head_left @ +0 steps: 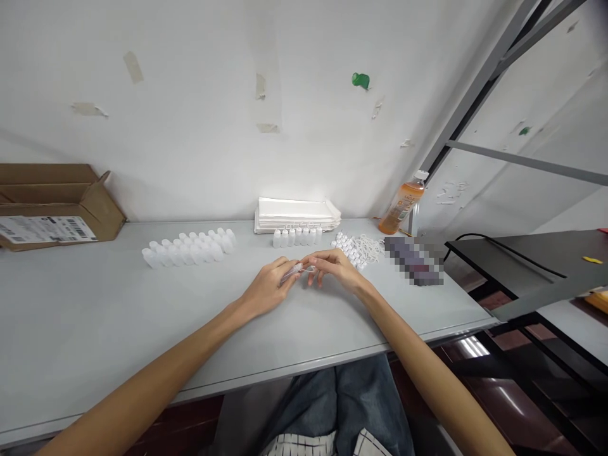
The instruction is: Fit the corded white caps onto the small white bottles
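Over grey table (80,297), left hand (268,288) pinches small clear plastic piece (294,273) between closed fingertips; right hand (335,269) meets it, fingers curved, thumb and forefinger closed on its far end. Fine two-handed work on piece at hand; so small an item calls for steady pinch. Beyond: white caps (349,248) right, short bottle row (297,237) ahead, longer bottle rows (187,248) left, white bag stack (294,215) behind.

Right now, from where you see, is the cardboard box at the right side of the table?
No, the open cardboard box sits at the left end of the grey table, left of the person's left hand.
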Action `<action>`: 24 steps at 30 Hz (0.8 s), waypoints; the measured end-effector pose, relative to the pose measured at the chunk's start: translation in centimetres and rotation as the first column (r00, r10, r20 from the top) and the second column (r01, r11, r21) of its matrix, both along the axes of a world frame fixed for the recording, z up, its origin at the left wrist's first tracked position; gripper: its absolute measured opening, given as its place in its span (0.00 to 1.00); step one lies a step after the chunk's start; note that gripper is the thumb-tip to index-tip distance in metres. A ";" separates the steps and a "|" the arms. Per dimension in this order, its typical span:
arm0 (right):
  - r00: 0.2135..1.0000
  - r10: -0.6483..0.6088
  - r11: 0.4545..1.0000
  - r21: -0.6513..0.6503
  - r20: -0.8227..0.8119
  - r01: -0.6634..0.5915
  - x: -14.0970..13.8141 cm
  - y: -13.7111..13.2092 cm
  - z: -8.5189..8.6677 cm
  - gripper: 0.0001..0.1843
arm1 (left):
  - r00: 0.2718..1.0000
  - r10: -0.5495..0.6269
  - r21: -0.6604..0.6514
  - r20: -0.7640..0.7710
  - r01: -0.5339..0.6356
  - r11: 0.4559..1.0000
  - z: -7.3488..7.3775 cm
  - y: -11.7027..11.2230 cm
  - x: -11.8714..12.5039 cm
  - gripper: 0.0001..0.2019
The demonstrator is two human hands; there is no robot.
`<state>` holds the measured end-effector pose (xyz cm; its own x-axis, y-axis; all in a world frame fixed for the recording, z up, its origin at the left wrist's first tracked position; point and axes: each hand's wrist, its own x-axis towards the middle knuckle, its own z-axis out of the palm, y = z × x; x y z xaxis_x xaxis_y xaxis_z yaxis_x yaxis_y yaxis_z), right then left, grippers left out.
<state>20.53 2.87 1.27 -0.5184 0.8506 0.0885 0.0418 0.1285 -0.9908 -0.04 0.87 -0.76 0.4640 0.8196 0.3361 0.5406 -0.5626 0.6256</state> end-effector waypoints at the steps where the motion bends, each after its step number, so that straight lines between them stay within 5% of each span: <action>1: 1.000 0.004 1.000 -0.002 0.016 -0.004 0.0 0.0 0.0 0.19 | 1.000 0.005 -0.004 -0.006 -0.005 1.000 0.0 0.0 0.0 0.17; 13: 0.999 0.033 0.990 -0.138 0.012 -0.031 -0.5 0.1 -0.5 0.19 | 1.000 -0.013 -0.050 -0.013 0.012 0.999 0.0 0.0 0.2 0.13; 24: 0.989 -0.127 0.983 -0.121 0.079 0.136 -0.5 0.5 -0.9 0.15 | 0.999 0.009 -0.075 0.039 -0.006 0.997 -0.5 -0.1 0.3 0.13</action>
